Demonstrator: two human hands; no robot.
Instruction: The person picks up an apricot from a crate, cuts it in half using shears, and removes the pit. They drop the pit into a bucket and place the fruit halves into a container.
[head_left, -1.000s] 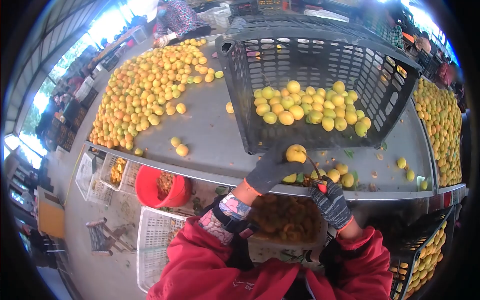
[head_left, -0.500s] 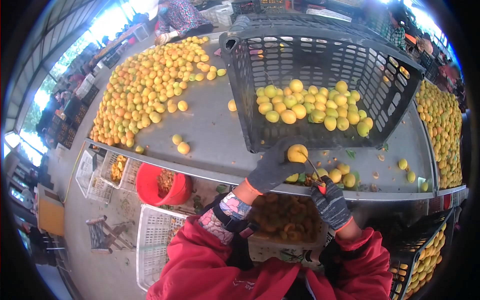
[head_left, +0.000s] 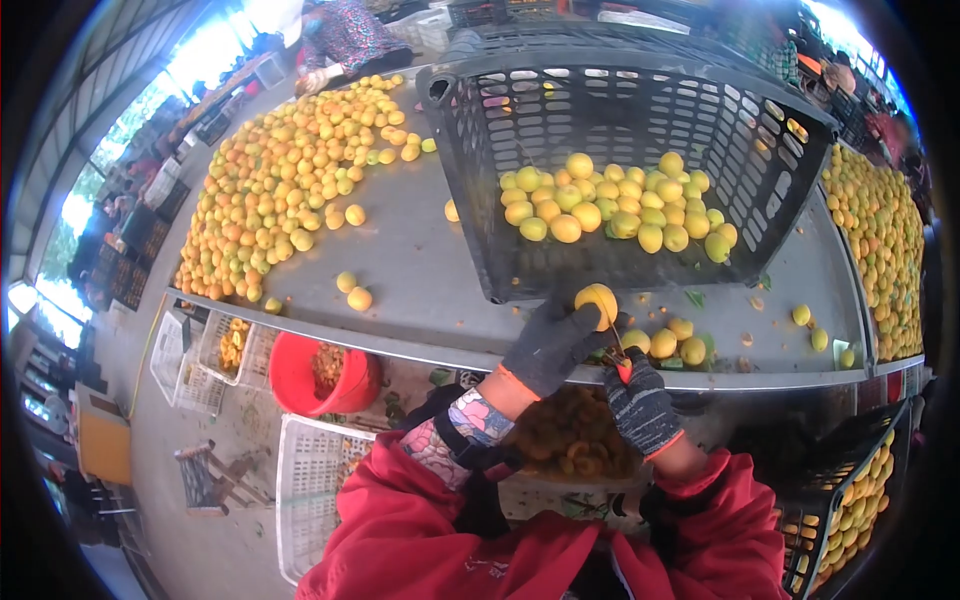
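The only view looks forward and steeply down from the wearer's head, fairly close over the near edge of the tabletop [head_left: 400,270], its curved borders seemingly stretching the far surroundings.

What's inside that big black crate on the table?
Inside the black crate is a pile of yellow and greenish fruit. Only the outer ones show; whatever lies beneath or behind them is covered, so I can't tell.

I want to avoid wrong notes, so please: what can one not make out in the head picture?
Head view: rest of the red-handled tool, hidden by the right hand.
Head view: some fingertips of the left hand, hidden by the yellow fruit.
Head view: lower-right black crate's near end, cut off by the bottom edge.
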